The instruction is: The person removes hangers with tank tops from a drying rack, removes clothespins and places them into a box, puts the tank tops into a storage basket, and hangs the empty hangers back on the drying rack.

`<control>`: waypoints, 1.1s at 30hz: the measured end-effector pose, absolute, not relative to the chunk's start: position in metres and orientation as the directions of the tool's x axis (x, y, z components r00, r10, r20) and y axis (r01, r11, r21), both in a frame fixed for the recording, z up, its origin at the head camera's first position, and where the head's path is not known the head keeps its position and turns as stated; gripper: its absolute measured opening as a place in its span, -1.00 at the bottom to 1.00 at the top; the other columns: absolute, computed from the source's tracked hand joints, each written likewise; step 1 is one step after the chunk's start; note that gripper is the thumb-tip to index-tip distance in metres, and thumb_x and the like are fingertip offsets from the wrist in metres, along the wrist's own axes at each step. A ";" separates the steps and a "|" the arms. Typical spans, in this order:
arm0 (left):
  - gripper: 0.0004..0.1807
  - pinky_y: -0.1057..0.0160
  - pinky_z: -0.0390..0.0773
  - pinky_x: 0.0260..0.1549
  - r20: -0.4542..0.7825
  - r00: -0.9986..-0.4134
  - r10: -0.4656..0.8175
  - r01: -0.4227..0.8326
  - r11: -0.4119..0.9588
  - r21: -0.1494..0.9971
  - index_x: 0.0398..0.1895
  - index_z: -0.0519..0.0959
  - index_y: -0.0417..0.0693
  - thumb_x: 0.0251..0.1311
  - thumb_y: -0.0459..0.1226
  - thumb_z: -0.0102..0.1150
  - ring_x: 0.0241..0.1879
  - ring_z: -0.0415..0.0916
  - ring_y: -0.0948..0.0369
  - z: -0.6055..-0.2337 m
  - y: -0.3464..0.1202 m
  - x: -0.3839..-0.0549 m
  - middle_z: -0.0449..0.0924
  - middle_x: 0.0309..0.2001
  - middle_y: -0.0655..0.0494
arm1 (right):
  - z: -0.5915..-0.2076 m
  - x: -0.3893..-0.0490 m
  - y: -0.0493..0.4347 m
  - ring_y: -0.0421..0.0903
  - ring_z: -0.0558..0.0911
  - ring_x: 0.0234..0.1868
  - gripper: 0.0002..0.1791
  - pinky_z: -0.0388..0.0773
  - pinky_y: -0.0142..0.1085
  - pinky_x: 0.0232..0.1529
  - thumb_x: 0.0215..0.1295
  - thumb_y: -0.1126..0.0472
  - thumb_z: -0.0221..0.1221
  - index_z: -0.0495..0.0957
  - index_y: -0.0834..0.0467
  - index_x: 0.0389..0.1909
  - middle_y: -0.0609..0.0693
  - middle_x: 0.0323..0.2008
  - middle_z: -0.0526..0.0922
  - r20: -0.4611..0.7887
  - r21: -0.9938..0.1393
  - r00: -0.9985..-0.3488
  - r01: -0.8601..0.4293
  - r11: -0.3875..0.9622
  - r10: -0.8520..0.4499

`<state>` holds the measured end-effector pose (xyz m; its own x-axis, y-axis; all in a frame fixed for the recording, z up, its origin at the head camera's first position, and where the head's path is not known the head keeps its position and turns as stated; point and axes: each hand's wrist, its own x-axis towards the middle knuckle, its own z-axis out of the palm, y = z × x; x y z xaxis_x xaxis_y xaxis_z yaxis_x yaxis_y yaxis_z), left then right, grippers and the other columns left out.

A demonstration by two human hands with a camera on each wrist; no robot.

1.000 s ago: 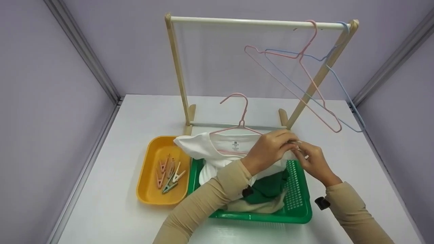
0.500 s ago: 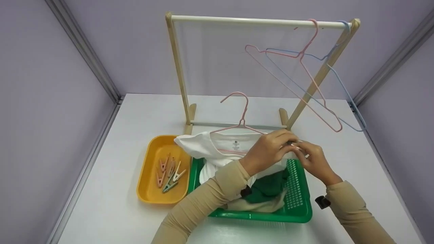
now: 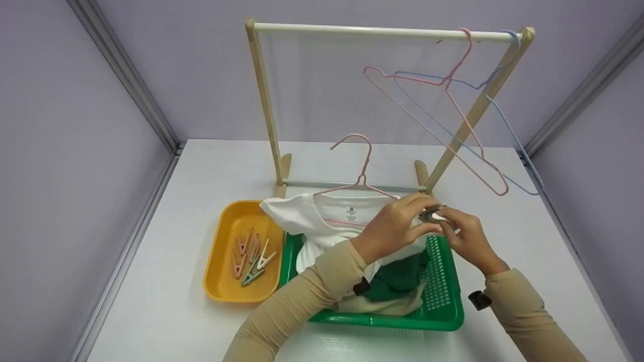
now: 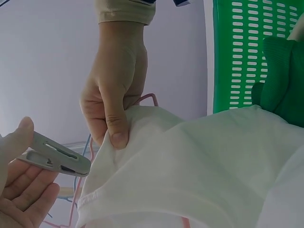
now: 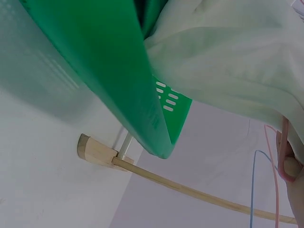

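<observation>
My left hand [image 3: 392, 226] pinches a grey clothespin [image 4: 71, 160] between thumb and fingers, its nose close to a white shirt [image 4: 199, 156] in the left wrist view. My right hand [image 3: 470, 239] pinches the shirt's shoulder edge, thumb outward [image 4: 118, 135]. The shirt hangs on a pink hanger [image 3: 366, 166], its hook upright and free of the rod. In the right wrist view, the hanger's end [image 5: 283, 156] lies at my right fingers. The lower shirt rests over the green basket [image 3: 443, 322].
A wooden rack with a white rod [image 3: 362, 31] stands behind. On its right hang a pink hanger [image 3: 417, 120] and a blue hanger [image 3: 518, 146]. Left of the basket, a yellow tray [image 3: 216, 281] holds several clothespins [image 3: 254, 256]. Green and beige cloth [image 3: 392, 281] lies in the basket.
My left hand has drawn slightly left and its fingers have spread, so the grey clothespin now shows between the hands. The pink hanger has shifted slightly up and right. My right hand stays nearly still.
</observation>
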<state>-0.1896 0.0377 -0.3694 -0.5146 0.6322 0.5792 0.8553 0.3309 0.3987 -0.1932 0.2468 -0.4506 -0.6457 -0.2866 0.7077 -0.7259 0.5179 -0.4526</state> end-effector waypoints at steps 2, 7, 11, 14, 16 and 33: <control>-0.57 0.43 0.62 -0.02 0.577 -0.518 0.631 0.852 0.323 0.411 0.04 0.53 -0.27 0.22 -0.14 0.22 -0.09 0.63 0.19 -0.371 0.037 -0.190 0.60 0.00 -0.08 | -0.450 -0.193 0.246 -0.56 0.45 -0.39 -0.70 0.43 -0.66 -0.48 -0.06 0.72 0.19 0.60 0.36 -0.32 0.21 -0.45 0.67 0.702 -0.458 -0.652 -0.722 0.519 -0.288; -0.56 0.42 0.62 -0.05 0.584 -0.515 0.628 0.854 0.317 0.413 0.05 0.53 -0.27 0.21 -0.15 0.24 -0.10 0.62 0.19 -0.372 0.035 -0.189 0.60 0.00 -0.08 | -0.450 -0.193 0.245 -0.58 0.48 -0.36 -0.70 0.46 -0.67 -0.46 -0.08 0.72 0.20 0.61 0.36 -0.33 0.19 -0.46 0.67 0.697 -0.465 -0.656 -0.721 0.514 -0.288; -0.55 0.44 0.61 -0.04 0.588 -0.513 0.626 0.856 0.320 0.406 0.04 0.53 -0.25 0.20 -0.14 0.25 -0.09 0.62 0.21 -0.373 0.034 -0.190 0.60 0.00 -0.07 | -0.451 -0.194 0.245 -0.54 0.48 -0.39 -0.76 0.45 -0.67 -0.46 -0.01 0.68 0.20 0.60 0.37 -0.33 0.21 -0.47 0.66 0.697 -0.463 -0.656 -0.721 0.516 -0.291; -0.56 0.45 0.61 -0.04 0.590 -0.510 0.626 0.858 0.321 0.402 0.04 0.54 -0.25 0.19 -0.13 0.26 -0.10 0.62 0.22 -0.374 0.034 -0.190 0.60 0.00 -0.06 | -0.452 -0.194 0.246 -0.51 0.49 -0.41 -0.80 0.45 -0.67 -0.46 0.03 0.65 0.20 0.61 0.37 -0.33 0.22 -0.48 0.66 0.694 -0.463 -0.657 -0.720 0.517 -0.295; -0.56 0.44 0.62 -0.04 0.589 -0.513 0.624 0.856 0.318 0.408 0.03 0.54 -0.24 0.18 -0.14 0.27 -0.10 0.62 0.22 -0.375 0.033 -0.191 0.60 0.00 -0.06 | -0.453 -0.194 0.246 -0.49 0.49 -0.43 -0.77 0.45 -0.67 -0.46 0.00 0.66 0.21 0.61 0.37 -0.32 0.21 -0.48 0.66 0.694 -0.459 -0.655 -0.722 0.518 -0.298; -0.57 0.42 0.60 -0.15 0.581 -0.531 0.617 0.844 0.326 0.425 0.02 0.55 -0.21 0.17 -0.13 0.29 -0.20 0.58 0.24 -0.380 0.023 -0.193 0.62 -0.13 0.01 | -0.453 -0.195 0.246 -0.56 0.44 -0.45 -0.68 0.41 -0.67 -0.51 -0.08 0.73 0.20 0.62 0.37 -0.32 0.22 -0.46 0.68 0.678 -0.496 -0.684 -0.697 0.517 -0.271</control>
